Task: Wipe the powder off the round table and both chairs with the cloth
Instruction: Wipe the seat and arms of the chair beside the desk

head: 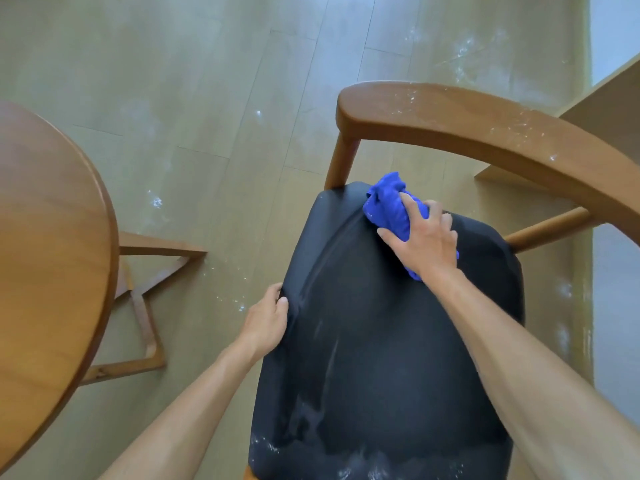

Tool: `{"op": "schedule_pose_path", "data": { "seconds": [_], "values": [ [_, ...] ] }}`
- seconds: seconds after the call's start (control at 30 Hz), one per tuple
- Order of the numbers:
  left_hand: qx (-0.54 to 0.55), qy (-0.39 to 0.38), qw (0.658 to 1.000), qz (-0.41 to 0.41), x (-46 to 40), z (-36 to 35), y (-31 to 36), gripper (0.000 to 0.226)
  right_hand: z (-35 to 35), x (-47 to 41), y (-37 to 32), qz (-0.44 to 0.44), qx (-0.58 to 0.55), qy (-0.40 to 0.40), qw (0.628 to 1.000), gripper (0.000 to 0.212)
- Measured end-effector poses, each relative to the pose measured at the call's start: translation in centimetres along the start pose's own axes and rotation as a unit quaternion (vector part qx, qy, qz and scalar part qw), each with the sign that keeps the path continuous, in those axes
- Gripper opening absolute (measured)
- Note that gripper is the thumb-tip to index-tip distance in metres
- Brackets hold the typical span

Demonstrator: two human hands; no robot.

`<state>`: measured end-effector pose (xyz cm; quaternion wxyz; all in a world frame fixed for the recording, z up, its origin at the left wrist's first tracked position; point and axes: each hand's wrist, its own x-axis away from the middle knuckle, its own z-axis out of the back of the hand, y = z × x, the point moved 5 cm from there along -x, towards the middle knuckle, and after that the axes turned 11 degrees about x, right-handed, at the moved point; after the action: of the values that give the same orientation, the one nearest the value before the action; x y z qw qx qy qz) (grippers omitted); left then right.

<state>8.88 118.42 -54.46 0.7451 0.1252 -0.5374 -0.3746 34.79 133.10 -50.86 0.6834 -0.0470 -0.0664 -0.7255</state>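
Observation:
A wooden chair with a black padded seat [381, 341] fills the middle and right of the view. Its curved wooden backrest rail [485, 123] carries white powder specks. My right hand [424, 239] presses a bunched blue cloth [388, 206] onto the far part of the seat, fingers spread over it. My left hand [266, 323] grips the seat's left edge. White powder streaks lie on the seat's near part [346, 455]. The round wooden table [45, 254] shows at the left edge.
Pale plank floor [207, 98] with scattered powder specks lies between table and chair. The table's wooden base legs [145, 306] reach toward the chair. A wooden panel [602, 102] stands at the far right behind the chair.

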Motion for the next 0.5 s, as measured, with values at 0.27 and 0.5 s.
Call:
{"op": "schedule_pose_path", "data": {
  "seconds": [0.27,0.5],
  "values": [
    [0.075,0.015,0.996,0.043,-0.9,0.0,-1.2,0.032,-0.5,6.0,-6.0,0.062,-0.054,0.054,0.995,0.058],
    [0.044,0.034,0.998,0.011,-0.8,-0.1,-1.1,0.038,-3.0,24.2,-7.9,0.329,-0.049,0.051,0.942,0.05]
  ]
}}
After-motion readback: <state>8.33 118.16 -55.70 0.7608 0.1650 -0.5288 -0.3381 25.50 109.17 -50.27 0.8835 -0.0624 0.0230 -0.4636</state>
